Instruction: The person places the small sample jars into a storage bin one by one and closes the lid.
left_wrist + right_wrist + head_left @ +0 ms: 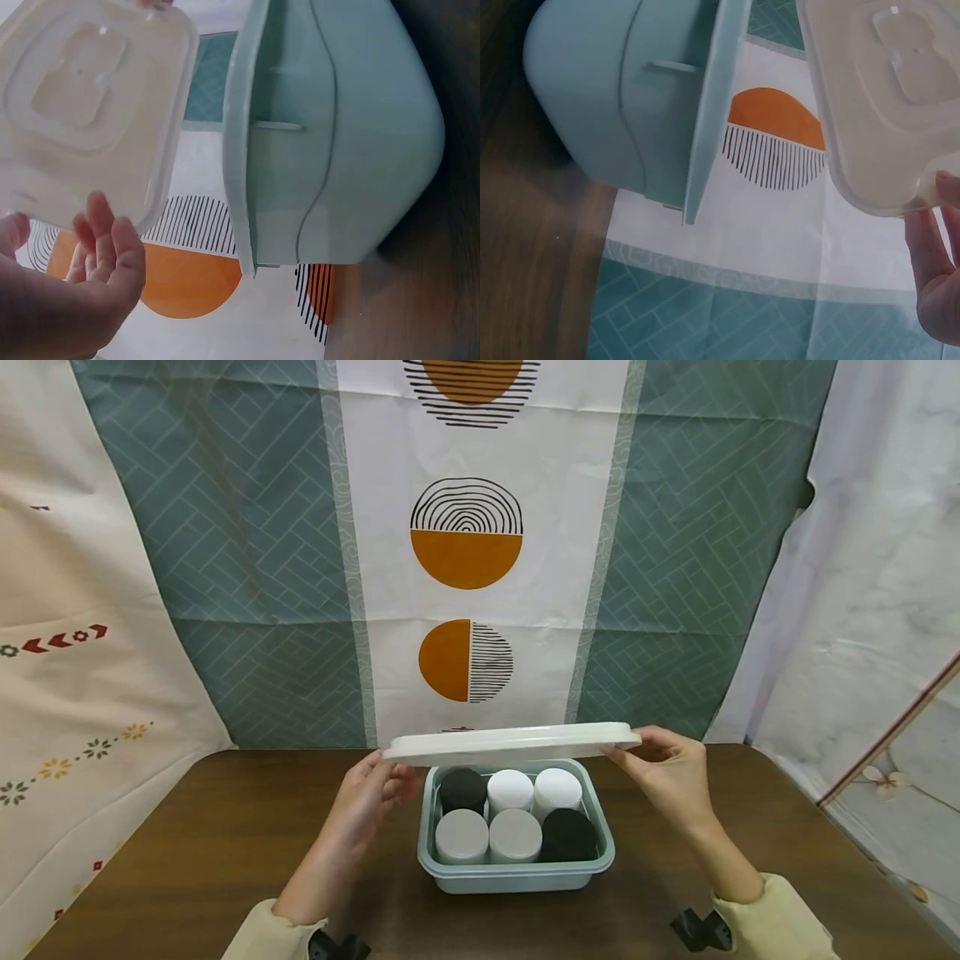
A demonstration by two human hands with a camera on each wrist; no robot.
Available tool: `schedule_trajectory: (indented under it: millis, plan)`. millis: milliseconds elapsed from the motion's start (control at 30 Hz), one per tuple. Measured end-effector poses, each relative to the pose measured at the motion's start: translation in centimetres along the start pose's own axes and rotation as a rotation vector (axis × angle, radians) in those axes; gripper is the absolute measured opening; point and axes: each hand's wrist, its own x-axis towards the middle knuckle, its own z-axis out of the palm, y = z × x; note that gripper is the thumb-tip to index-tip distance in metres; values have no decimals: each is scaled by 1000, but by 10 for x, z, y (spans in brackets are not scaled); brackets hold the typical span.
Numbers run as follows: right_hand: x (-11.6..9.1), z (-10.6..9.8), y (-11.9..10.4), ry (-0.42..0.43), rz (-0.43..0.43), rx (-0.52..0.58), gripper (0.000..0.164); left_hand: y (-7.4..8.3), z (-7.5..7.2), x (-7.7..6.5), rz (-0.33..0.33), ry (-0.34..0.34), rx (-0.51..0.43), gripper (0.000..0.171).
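A white rectangular lid (517, 743) is held up between my two hands, slightly tilted, above the far side of a pale blue-green plastic box (517, 883). My left hand (367, 800) pinches the lid's left end, and the right hand (672, 777) pinches its right end between thumb and fingers. Inside the uncovered box stand several cylinders in two rows, some with white tops (462, 837) and some with black tops (568, 835). The underside of the lid (139, 169) shows in the left wrist view, apart from the box wall (360, 135).
The box rests on a dark brown wooden table (247, 827). Behind it hangs a green and white patterned cloth (468, 560). More pale cloth lies at the left (90, 693) and right sides.
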Motion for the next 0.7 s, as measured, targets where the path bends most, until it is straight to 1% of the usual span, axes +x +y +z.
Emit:
schedule_trajectory:
  millis: [67,167,200,267,333,400,433,500,600,700]
  plan:
    - [-1,-1,3,-8,-48,75,22,0,-1,1,-23,-27,-10,37]
    - [-1,-2,5,-51,-104,209,23,0,-3,2,-50,-46,-2,44]
    - [-1,-3,5,-60,-108,238,22,-1,-3,2,-52,-49,-3,45]
    - [-1,-3,5,-74,-105,253,21,-1,-6,3,-54,-59,-5,45]
    - [-2,-5,4,-83,-83,236,20,-2,-8,2,-57,-73,-2,46]
    - [-2,-6,3,-91,-44,194,20,-3,-10,2,-62,-81,7,46]
    - [-2,-7,3,-96,-20,168,20,-4,-11,1,-64,-86,21,45]
    - [-3,-9,3,-120,32,152,19,-5,-12,1,-60,-91,52,46]
    - [-4,-12,4,-178,100,111,18,-6,-15,2,-48,-98,80,45]
    - [-5,-15,6,-249,139,64,20,-6,-18,2,-30,-125,109,47]
